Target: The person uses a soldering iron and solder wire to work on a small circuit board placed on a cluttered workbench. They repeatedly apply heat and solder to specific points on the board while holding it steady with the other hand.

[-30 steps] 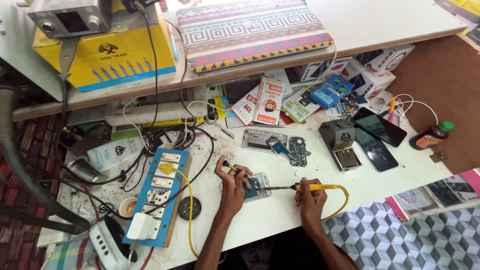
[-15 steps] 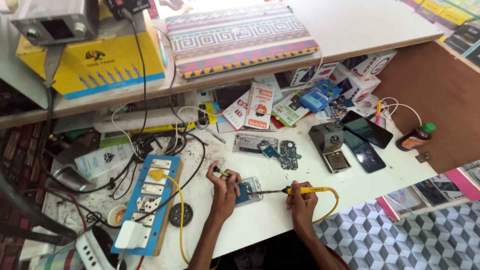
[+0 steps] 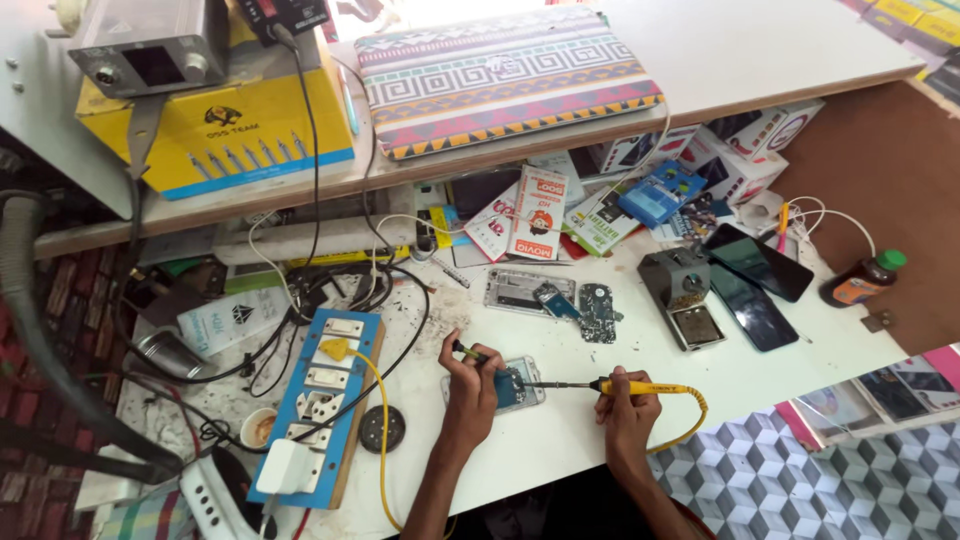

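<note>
An opened phone (image 3: pixel 518 384) lies on the white workbench (image 3: pixel 600 440) in front of me. My left hand (image 3: pixel 472 378) rests at the phone's left side and pinches a thin dark tool with a yellow end (image 3: pixel 466 351). My right hand (image 3: pixel 626 404) grips a yellow-handled soldering iron (image 3: pixel 640 387). Its thin metal tip reaches left onto the phone's board. The iron's yellow cable curls down past my right wrist.
A blue power strip (image 3: pixel 320 400) with plugs and tangled cables lies left. A phone frame (image 3: pixel 515 290), a circuit board (image 3: pixel 598 312), a grey iron stand (image 3: pixel 685 297), two dark phones (image 3: pixel 755 285) and a brown bottle (image 3: pixel 862 279) lie behind. A shelf above carries a yellow box (image 3: pixel 235 120) and a patterned laptop (image 3: pixel 500 75).
The view has shifted a little. Both hands stay at the opened phone, with the iron's tip still on the board.
</note>
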